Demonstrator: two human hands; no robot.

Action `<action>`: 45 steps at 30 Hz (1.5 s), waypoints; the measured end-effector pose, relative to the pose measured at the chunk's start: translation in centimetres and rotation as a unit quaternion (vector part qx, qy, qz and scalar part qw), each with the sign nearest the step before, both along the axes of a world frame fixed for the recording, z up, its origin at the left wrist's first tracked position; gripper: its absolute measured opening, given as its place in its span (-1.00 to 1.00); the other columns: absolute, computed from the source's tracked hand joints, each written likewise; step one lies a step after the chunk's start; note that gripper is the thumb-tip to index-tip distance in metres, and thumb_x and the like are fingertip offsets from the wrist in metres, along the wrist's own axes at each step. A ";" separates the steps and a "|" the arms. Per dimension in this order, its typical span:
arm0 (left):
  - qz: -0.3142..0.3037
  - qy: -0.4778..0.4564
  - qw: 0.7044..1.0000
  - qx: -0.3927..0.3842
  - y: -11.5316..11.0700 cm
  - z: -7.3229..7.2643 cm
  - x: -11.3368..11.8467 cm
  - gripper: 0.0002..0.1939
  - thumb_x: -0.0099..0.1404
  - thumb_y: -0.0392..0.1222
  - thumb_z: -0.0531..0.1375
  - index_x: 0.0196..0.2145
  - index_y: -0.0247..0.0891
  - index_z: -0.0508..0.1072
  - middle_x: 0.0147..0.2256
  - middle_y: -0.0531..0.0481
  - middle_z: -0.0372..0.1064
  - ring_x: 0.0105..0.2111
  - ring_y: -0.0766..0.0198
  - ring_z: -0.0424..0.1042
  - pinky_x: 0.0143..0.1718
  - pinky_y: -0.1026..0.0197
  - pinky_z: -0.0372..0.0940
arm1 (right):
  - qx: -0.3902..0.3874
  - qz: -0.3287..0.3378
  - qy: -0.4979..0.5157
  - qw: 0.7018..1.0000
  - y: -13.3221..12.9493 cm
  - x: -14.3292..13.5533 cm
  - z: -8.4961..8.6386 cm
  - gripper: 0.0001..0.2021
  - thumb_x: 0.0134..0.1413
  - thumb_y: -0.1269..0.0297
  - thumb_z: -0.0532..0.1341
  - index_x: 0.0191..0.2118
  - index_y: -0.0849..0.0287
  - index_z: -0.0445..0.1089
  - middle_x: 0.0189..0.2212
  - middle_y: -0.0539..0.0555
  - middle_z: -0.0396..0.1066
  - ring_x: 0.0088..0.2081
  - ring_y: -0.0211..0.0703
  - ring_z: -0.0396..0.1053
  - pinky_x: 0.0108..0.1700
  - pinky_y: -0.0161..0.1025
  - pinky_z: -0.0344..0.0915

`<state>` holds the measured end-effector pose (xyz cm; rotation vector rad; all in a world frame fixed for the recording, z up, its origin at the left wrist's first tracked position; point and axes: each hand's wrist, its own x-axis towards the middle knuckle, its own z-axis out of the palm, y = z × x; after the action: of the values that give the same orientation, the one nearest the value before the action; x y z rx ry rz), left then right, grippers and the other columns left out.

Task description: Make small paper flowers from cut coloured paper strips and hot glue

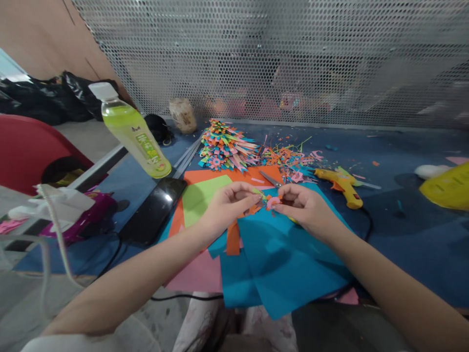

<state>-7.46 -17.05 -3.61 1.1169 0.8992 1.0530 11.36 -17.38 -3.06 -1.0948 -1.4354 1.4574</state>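
My left hand (234, 204) pinches a small piece of coloured paper with a green end, its thumb and forefinger pressed together. Close beside it, my right hand (308, 208) grips a small curled paper piece (273, 202) in pink and orange. Whether the two pieces are joined I cannot tell. Under both hands lie blue paper sheets (293, 259), a green sheet (203, 195) and an orange strip (233, 239). A pair of scissors (270, 179) rests just beyond the fingers, handles partly hidden by my right hand.
Behind the sheets stands a cone of folded coloured paper (223, 146) beside a heap of paper scraps (289, 157). A yellow glue gun (340, 186) lies right, its cord trailing. At left are a phone (154, 210) and a drink bottle (135, 134). A perforated metal panel (274, 58) closes the back.
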 end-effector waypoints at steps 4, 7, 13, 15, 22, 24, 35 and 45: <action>-0.008 -0.008 1.000 0.000 0.1 -0.2 0.1 -0.79 0.07 -0.13 0.33 -0.38 -0.28 0.46 -0.48 0.04 0.43 -0.54 0.43 0.33 -0.54 0.37 0.21 | 0.002 -0.002 -0.001 1.000 -0.1 0.0 0.1 -0.75 -0.20 0.25 0.38 -0.44 0.12 0.28 -0.43 -0.02 0.48 -0.35 -0.22 0.46 -0.29 -0.27 0.37; -0.005 0.000 1.000 0.015 0.0 -0.1 0.0 -0.77 0.10 -0.11 0.30 -0.30 -0.28 0.47 -0.42 -0.01 0.44 -0.51 0.42 0.33 -0.52 0.36 0.23 | 0.000 -0.007 -0.009 1.000 -0.1 0.0 0.4 -0.74 -0.21 0.23 0.39 -0.44 0.11 0.27 -0.44 -0.02 0.48 -0.36 -0.20 0.46 -0.31 -0.26 0.37; -0.005 -0.021 0.999 0.034 0.1 0.5 -0.5 -0.68 0.16 -0.10 0.24 -0.14 -0.26 0.45 -0.31 -0.09 0.48 -0.31 0.26 0.42 -0.44 0.30 0.25 | 0.011 -0.021 -0.016 1.000 -0.2 0.0 0.6 -0.72 -0.21 0.21 0.39 -0.44 0.09 0.25 -0.44 0.00 0.47 -0.36 -0.19 0.46 -0.33 -0.25 0.37; -0.014 -0.024 0.999 0.036 0.2 0.5 -0.6 -0.70 0.17 -0.09 0.23 -0.15 -0.25 0.46 -0.35 -0.08 0.48 -0.31 0.24 0.43 -0.44 0.29 0.24 | 0.013 -0.022 -0.017 1.000 -0.2 0.0 0.5 -0.73 -0.20 0.21 0.38 -0.44 0.09 0.25 -0.44 0.00 0.47 -0.35 -0.18 0.46 -0.33 -0.25 0.37; -0.034 -0.032 0.998 0.036 -0.1 0.3 -0.4 -0.73 0.22 -0.07 0.19 -0.18 -0.26 0.48 -0.33 -0.08 0.48 -0.32 0.26 0.44 -0.42 0.29 0.23 | 0.022 -0.027 -0.018 0.999 -0.1 0.0 0.3 -0.74 -0.21 0.23 0.38 -0.44 0.11 0.27 -0.47 -0.03 0.44 -0.41 -0.23 0.44 -0.35 -0.26 0.36; -0.036 -0.036 0.998 0.034 -0.1 0.4 -0.4 -0.72 0.20 -0.06 0.20 -0.18 -0.25 0.48 -0.31 -0.08 0.49 -0.33 0.27 0.44 -0.42 0.28 0.23 | 0.020 -0.026 -0.020 0.999 -0.1 0.1 0.2 -0.74 -0.20 0.22 0.37 -0.43 0.11 0.27 -0.46 -0.02 0.45 -0.39 -0.22 0.44 -0.33 -0.26 0.37; -0.052 -0.044 0.993 0.101 0.4 -0.2 -1.0 -0.59 0.27 0.01 0.10 0.01 -0.24 0.35 -0.28 -0.13 0.52 -0.21 0.14 0.44 -0.39 0.22 0.23 | 0.431 -0.048 -0.196 0.880 -0.4 1.0 -0.6 -0.94 0.10 0.38 0.20 -0.30 0.06 0.32 -0.33 0.05 0.43 -0.25 -0.15 0.43 -0.17 -0.14 0.40; -0.031 -0.026 0.930 0.366 0.0 -0.5 -1.4 -0.60 0.34 0.06 0.00 0.01 -0.22 0.30 -0.39 -0.08 0.51 -0.21 0.14 0.44 -0.23 0.11 0.25 | 0.664 0.028 -0.216 0.715 -0.5 2.2 -1.3 -0.78 0.09 0.54 0.15 -0.15 0.13 0.33 -0.18 0.11 0.42 -0.10 -0.14 0.39 -0.08 -0.10 0.43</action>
<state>-8.88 -17.03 -4.16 1.7049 0.4121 1.4071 13.54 -17.88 -4.36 -0.3792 -2.2078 -0.1158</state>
